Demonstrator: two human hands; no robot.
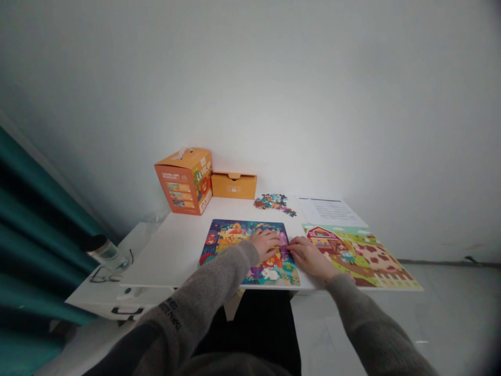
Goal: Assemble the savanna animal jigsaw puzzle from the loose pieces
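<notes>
A colourful puzzle (227, 239) with a dark blue border lies flat at the front of the white table. My left hand (266, 244) rests on its upper right part, palm down with the fingers spread. At the puzzle's right edge is my right hand (309, 257), its fingers drawn together at the border; whatever they pinch is too small to make out. A heap of loose puzzle pieces (272, 201) sits behind the puzzle. To the right, a farm picture (366, 258) lies partly behind my right wrist.
An orange puzzle box (182, 183) and a lower orange box (234, 186) stand at the back left. A printed sheet (332, 212) lies at the back right. Glasses (105, 277) and a jar (107, 255) are on the lower cabinet at left.
</notes>
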